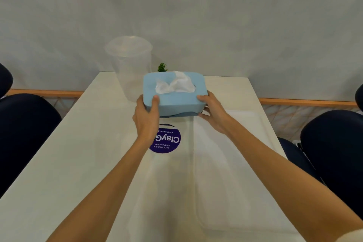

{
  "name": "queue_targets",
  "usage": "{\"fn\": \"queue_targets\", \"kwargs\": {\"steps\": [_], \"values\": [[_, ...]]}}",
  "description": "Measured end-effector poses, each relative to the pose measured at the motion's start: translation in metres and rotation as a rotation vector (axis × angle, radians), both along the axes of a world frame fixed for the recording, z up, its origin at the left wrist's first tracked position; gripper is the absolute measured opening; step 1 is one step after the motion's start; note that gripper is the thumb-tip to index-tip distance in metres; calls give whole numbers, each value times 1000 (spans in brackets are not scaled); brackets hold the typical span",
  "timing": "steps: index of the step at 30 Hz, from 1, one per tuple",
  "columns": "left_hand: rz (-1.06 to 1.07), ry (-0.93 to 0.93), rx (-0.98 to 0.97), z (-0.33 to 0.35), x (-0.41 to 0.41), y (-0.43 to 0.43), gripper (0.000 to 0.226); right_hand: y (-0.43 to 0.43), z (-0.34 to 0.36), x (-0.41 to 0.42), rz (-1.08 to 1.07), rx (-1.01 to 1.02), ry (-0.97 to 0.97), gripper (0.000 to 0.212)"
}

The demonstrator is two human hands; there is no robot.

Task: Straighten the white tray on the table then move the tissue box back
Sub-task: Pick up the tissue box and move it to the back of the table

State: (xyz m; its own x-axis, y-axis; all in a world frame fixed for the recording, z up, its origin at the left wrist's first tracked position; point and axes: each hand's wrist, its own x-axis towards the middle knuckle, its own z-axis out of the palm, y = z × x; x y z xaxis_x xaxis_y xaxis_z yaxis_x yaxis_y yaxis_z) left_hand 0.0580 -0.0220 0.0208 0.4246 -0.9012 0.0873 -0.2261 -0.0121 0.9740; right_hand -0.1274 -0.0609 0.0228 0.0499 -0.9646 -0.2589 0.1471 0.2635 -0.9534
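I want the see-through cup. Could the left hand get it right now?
Probably not yet. The left hand is gripping the blue tissue box together with the right hand. The clear plastic cup stands just beyond, nothing blocking it, once that grip lets go.

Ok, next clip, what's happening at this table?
A person holds a blue tissue box with both hands, the left hand on its left end and the right hand on its right end, near the far end of the table. The white tray lies on the right, square with the table edge. A clear lidded cup stands just behind the box.
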Motion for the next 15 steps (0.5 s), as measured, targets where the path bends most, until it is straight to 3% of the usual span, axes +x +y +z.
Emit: {"fn": "queue_targets", "kwargs": {"steps": [15], "values": [[-201, 40, 81, -18, -127, -108, 55, -65, -16, -121, -296, 63, 30, 49]]}}
